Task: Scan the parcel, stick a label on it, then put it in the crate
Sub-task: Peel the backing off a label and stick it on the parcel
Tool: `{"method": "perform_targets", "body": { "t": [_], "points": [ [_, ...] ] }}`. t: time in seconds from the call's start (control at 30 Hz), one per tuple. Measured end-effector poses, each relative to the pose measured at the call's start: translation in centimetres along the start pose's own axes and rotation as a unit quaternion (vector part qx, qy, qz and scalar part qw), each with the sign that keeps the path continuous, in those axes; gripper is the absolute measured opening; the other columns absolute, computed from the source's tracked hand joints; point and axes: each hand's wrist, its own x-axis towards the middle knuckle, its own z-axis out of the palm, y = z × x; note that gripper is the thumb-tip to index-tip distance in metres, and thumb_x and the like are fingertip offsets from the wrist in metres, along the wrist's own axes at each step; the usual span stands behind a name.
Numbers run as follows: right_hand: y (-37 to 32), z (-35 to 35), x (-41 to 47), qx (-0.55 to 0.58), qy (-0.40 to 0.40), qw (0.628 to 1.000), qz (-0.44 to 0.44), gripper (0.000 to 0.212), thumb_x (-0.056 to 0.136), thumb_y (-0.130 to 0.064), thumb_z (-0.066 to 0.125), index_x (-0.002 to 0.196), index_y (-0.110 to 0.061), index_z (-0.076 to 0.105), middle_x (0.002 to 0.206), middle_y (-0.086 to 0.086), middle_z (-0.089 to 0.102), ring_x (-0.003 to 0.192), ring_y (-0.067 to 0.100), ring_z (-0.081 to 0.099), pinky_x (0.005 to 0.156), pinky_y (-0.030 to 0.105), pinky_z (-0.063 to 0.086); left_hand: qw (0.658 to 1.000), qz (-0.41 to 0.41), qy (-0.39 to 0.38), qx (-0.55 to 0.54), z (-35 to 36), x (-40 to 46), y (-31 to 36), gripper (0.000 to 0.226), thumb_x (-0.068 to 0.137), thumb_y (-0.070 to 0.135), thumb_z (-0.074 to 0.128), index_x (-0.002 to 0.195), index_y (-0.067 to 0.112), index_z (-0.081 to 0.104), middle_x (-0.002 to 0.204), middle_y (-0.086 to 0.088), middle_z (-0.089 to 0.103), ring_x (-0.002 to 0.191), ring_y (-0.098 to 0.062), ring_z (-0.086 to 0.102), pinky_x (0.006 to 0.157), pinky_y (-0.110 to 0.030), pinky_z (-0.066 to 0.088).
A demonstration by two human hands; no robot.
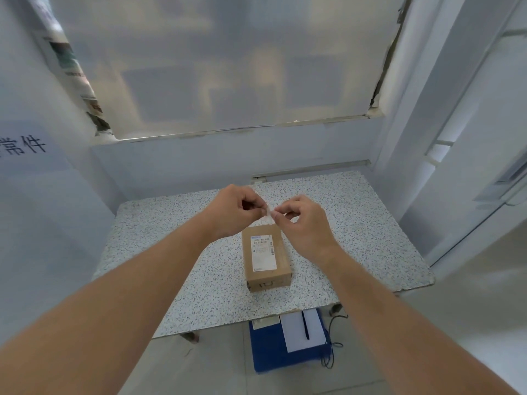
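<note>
- Pinching a small, thin white label were both hands: left hand and right hand, fingertips closed on its ends, above the parcel.
- Small brown cardboard parcel lay flat on the speckled grey bench, printed sticker up.
- Label looked flimsy, self-sticking: hold by edges. Parcel probably light, rigid: grip its long sides.

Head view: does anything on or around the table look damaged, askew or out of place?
Nothing much. The cardboard parcel lies flat on the speckled table, printed label upward. Both hands, left hand and right hand, pinch a small label above it. Only the table's near right edge looks slightly chipped.
</note>
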Motion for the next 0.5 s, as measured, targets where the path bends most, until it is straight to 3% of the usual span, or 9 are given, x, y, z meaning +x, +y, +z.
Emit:
{"method": "perform_targets", "body": {
  "t": [0.1,0.27,0.4,0.5],
  "points": [
    [0.2,0.7,0.0,-0.021,0.005,0.999,0.043,0.01,0.093,-0.027,0.076,0.092,-0.018,0.077,0.101,-0.004,0.066,0.08,0.004,0.065,0.073,0.02,0.052,0.999,-0.037,0.024,0.019,0.4,-0.2,-0.3,0.009,0.088,0.02,0.073,0.081,0.019,0.079,0.075,0.004,0.07,0.051,0.0,0.051,0.05,-0.015,0.042],
    [1.5,1.8,0.5,-0.006,0.014,0.991,0.132,0.01,0.096,-0.024,0.071,0.089,-0.018,0.074,0.095,-0.01,0.065,0.086,0.008,0.064,0.076,0.025,0.051,0.985,-0.155,0.08,-0.017,1.1,-0.2,-3.3,0.018,0.085,0.023,0.073,0.074,0.009,0.076,0.059,0.002,0.062,0.045,-0.009,0.045,0.045,-0.022,0.04],
    [2.8,2.9,1.0,-0.03,0.018,0.986,0.162,0.016,0.097,-0.021,0.069,0.081,-0.022,0.07,0.079,-0.017,0.065,0.074,-0.002,0.061,0.06,0.016,0.043,0.957,-0.255,0.131,-0.052,2.0,-0.6,-7.1,0.027,0.086,0.025,0.073,0.075,0.001,0.07,0.058,-0.001,0.055,0.044,-0.012,0.041,0.044,-0.021,0.035],
    [3.9,4.0,1.5,-0.043,0.027,0.982,0.18,0.018,0.095,-0.021,0.069,0.077,-0.021,0.071,0.075,-0.012,0.069,0.069,0.007,0.066,0.057,0.02,0.046,0.939,-0.3,0.157,-0.058,2.8,-0.8,-10.2,0.024,0.085,0.024,0.069,0.07,0.006,0.062,0.062,-0.005,0.054,0.05,-0.017,0.042,0.047,-0.024,0.036]
  ]
}}
